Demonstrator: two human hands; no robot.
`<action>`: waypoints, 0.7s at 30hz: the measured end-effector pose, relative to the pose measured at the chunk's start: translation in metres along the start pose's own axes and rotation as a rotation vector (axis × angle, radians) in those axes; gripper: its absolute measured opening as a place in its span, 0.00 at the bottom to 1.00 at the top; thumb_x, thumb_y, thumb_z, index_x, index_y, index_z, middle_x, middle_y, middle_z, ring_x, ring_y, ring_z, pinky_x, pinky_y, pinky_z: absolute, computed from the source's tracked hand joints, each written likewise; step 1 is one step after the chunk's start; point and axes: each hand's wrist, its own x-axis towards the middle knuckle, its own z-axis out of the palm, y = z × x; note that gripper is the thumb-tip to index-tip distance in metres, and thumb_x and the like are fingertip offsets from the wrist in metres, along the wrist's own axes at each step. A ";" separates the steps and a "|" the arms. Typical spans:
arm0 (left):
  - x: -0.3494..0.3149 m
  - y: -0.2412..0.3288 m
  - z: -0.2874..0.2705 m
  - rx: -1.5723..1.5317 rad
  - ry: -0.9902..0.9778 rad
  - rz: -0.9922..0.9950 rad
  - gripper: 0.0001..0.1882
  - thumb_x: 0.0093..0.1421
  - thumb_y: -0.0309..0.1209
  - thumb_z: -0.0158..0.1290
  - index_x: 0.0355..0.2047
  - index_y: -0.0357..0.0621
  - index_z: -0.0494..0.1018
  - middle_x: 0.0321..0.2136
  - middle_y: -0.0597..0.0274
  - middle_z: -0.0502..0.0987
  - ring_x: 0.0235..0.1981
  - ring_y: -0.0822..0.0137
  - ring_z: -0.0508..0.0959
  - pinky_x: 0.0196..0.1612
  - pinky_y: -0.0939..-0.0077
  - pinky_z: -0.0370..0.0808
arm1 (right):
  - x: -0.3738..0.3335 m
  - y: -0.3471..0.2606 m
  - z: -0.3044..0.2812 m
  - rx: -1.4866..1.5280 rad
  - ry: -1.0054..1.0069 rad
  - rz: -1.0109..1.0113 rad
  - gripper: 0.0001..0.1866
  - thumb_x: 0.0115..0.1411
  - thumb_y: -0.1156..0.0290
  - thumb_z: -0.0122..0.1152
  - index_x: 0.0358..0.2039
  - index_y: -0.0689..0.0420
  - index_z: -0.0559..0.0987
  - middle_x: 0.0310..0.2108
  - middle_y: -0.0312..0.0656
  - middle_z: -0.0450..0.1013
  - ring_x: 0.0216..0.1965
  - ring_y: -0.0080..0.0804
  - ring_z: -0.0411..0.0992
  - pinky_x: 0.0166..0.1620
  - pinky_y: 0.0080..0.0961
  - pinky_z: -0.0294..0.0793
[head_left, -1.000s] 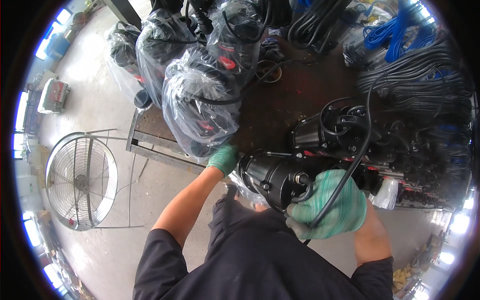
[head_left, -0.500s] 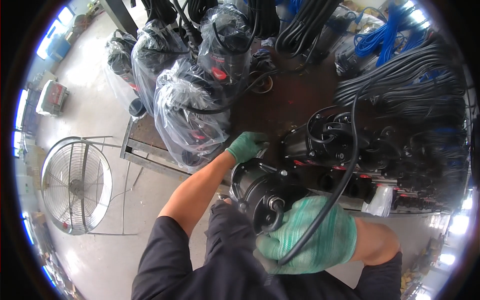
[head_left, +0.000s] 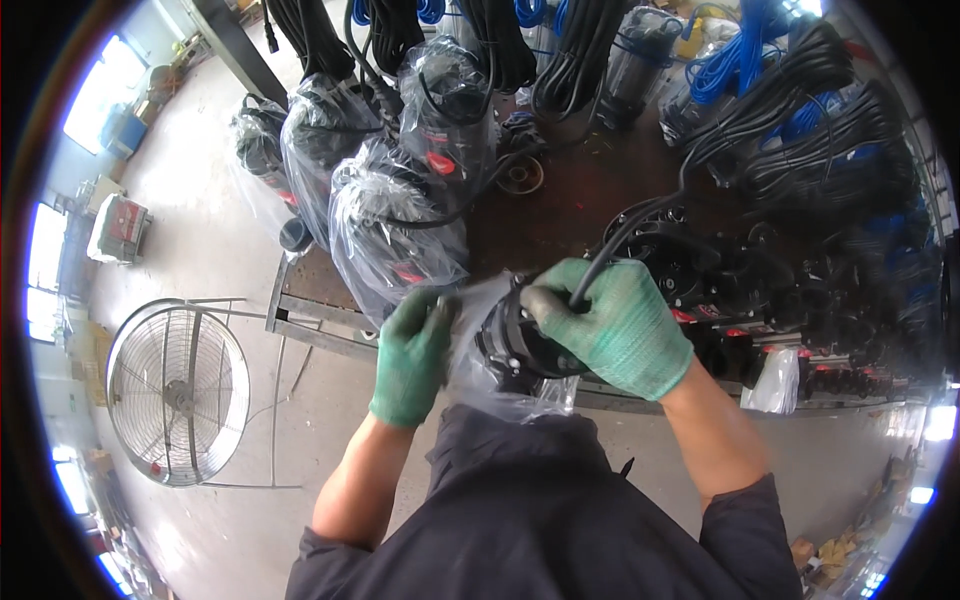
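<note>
A black submersible pump [head_left: 538, 350] stands at the bench's near edge in front of me, with a clear plastic bag [head_left: 482, 385] partly around its left and near sides. My right hand [head_left: 622, 328], in a green knit glove, is closed at the top of the pump, its thumb beside the black power cable [head_left: 640, 222]. The handle there is mostly covered by the glove. To the pump's left my gloved left hand [head_left: 412, 362] is closed, pinching the stretched edge of the bag.
Several bagged pumps [head_left: 398, 225] stand at the bench's far left. More black pumps [head_left: 690, 270] line the right, among bundles of black cable [head_left: 800, 130] and blue cable [head_left: 735, 65]. A floor fan [head_left: 178, 395] stands left of the bench. A metal post [head_left: 235, 50] rises at the far left.
My right hand has moved up and away from me over the pump. My left hand has come back toward me and pulled the clear bag out beside the pump. The cable has shifted.
</note>
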 end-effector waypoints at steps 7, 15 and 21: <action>0.046 -0.016 0.013 0.415 -0.013 0.575 0.07 0.72 0.26 0.51 0.43 0.34 0.77 0.32 0.55 0.79 0.32 0.60 0.78 0.38 0.68 0.75 | 0.008 -0.010 0.015 0.231 -0.028 0.106 0.11 0.64 0.62 0.67 0.36 0.57 0.84 0.27 0.51 0.80 0.28 0.46 0.80 0.34 0.35 0.78; 0.001 0.001 0.001 -0.032 0.018 0.191 0.11 0.72 0.37 0.53 0.46 0.43 0.76 0.28 0.72 0.71 0.22 0.78 0.69 0.23 0.82 0.66 | 0.005 -0.021 0.001 0.230 0.074 0.099 0.10 0.64 0.66 0.67 0.35 0.60 0.84 0.22 0.47 0.78 0.24 0.34 0.79 0.33 0.30 0.77; 0.065 0.197 0.041 -0.292 -0.203 0.591 0.08 0.68 0.34 0.56 0.39 0.42 0.79 0.34 0.61 0.81 0.33 0.67 0.78 0.37 0.74 0.75 | 0.012 -0.042 -0.009 0.067 -0.036 0.074 0.14 0.62 0.61 0.66 0.30 0.61 0.81 0.24 0.53 0.78 0.26 0.52 0.78 0.35 0.40 0.77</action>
